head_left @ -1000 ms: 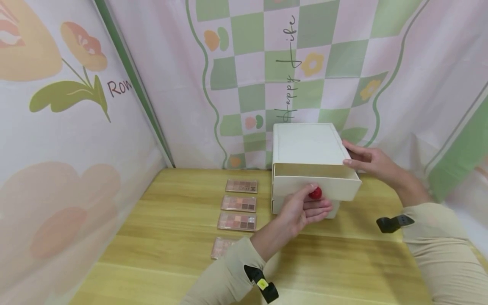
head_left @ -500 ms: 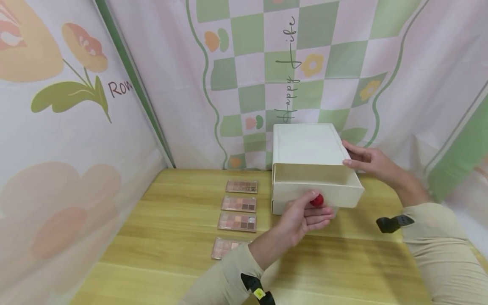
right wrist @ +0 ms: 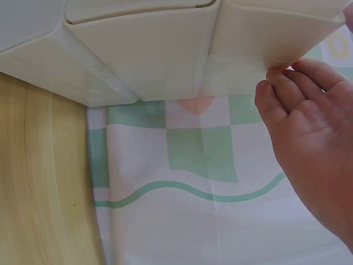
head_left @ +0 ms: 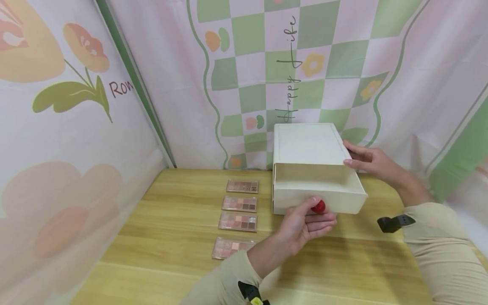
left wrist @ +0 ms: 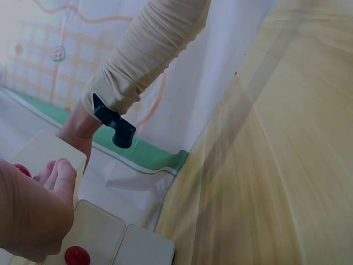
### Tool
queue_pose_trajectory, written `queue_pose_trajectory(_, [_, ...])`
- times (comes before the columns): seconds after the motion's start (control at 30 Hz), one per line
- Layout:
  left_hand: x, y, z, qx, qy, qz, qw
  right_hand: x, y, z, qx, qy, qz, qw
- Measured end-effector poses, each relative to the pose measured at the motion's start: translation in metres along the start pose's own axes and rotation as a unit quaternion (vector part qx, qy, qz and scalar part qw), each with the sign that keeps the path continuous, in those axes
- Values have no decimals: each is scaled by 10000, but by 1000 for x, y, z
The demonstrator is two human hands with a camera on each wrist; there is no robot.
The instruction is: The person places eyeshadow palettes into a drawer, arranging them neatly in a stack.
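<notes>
A white drawer box (head_left: 308, 142) stands at the back of the table, its top drawer (head_left: 293, 199) pulled well out. What shows of the drawer's inside is bare. My left hand (head_left: 301, 226) pinches the drawer's red knob (head_left: 318, 206) between thumb and index finger, the other fingers extended below it. My right hand (head_left: 375, 165) rests on the upper right edge of the box. In the right wrist view, that hand's fingers (right wrist: 284, 91) touch the box's side wall. A second red knob (left wrist: 77, 255) on a lower drawer front shows in the left wrist view.
Several eyeshadow palettes lie in a column left of the box, among them the far palette (head_left: 242, 186) and the near palette (head_left: 230, 248), partly covered by the left sleeve. A printed curtain (head_left: 251, 97) hangs right behind the box. The wooden table (head_left: 164, 237) extends to the left.
My left hand has drawn the top drawer further out toward me, baring more of its inside. The right hand has stayed in place on the box.
</notes>
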State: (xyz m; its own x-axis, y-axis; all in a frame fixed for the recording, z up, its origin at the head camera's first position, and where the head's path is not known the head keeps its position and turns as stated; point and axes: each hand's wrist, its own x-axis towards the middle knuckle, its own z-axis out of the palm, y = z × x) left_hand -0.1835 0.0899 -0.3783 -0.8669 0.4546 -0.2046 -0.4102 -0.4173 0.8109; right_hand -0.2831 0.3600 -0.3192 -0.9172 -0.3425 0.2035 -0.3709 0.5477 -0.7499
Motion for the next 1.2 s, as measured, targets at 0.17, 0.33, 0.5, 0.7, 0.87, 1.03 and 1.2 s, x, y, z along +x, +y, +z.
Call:
queue_pose_trajectory(0.17, [-5, -1, 1, -26, 15, -22, 10000, 0, 0, 0, 18, -12, -32, 10000])
queue_pose_trajectory(0.33, [-10, -2, 2, 80, -12, -65, 9999, -1, -1, 0, 32, 11, -43, 10000])
queue_pose_trajectory(0.5, [-15, -3, 1, 154, -10, -106, 9998, -1, -3, 0, -81, 11, 89, 9999])
queue_pose_trajectory(0.7, [-21, -5, 0, 165, -161, -127, 9997, -1, 0, -1, -97, -30, 107, 9999])
queue_pose_trajectory(0.87, [-27, -6, -1, 121, -218, -202, 9995, 0, 1, -1, -37, -34, 134, 9999])
queue_pose_trajectory(1.03, [-32, -9, -3, 173, -242, -220, 9993, 0, 2, -1, -7, -28, 85, 10000])
queue_pose_trajectory(1.2, [-37, -12, -4, 196, -315, -278, 9989, 1, 3, -1, -6, -22, 56, 10000])
